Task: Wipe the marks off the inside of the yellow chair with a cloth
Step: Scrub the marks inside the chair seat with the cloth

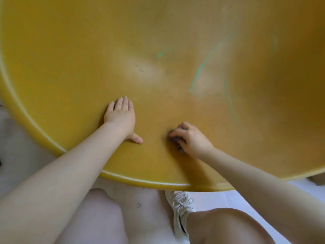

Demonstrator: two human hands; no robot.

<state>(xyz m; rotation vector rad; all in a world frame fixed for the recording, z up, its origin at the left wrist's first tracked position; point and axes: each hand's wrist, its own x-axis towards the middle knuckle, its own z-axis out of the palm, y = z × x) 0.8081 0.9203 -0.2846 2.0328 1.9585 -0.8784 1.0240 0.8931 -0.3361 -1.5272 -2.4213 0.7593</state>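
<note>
Yellow chair (70,50) — smooth, faintly glossy plastic; shoe (181,208) — laced fabric

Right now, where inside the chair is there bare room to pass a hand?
Bare yellow lies beyond the left hand, up the chair wall. A narrow strip separates it from the right hand gripping the cloth. Right of that, green marks cross the surface.
</note>
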